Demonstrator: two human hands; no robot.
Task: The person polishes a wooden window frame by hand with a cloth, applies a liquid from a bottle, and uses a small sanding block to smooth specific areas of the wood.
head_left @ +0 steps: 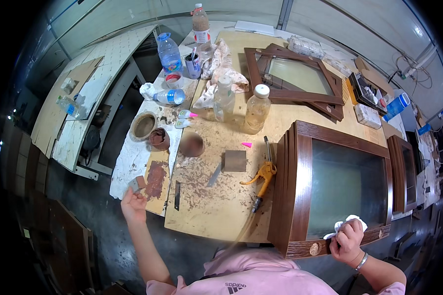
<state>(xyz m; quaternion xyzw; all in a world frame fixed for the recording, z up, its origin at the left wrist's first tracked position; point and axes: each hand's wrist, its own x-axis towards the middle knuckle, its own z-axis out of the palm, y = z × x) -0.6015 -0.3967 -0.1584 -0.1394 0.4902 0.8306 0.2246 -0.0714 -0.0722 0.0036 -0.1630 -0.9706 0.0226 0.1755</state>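
Note:
My left hand [134, 204] is closed on a small flat grey and reddish-brown piece [140, 182], whose kind I cannot make out. Just right of it lies a board [155, 199] smeared with brown paste. Toward the lower right, my right hand [348, 240] grips a crumpled white cloth [355, 221] at the near edge of a glass panel in a dark brown wooden frame [302, 191]. Similar frames are stacked under this one. Round light spots mark its near rail, one [315, 249] close to the hand.
An orange air blow gun [266, 172] with a hose lies left of the stack. Bottles [257, 109], a brown paste tub [159, 139] and a bowl [143, 126] stand farther back. A square brown block [235, 161] sits mid-table. More glazed frames [295, 96] lie behind.

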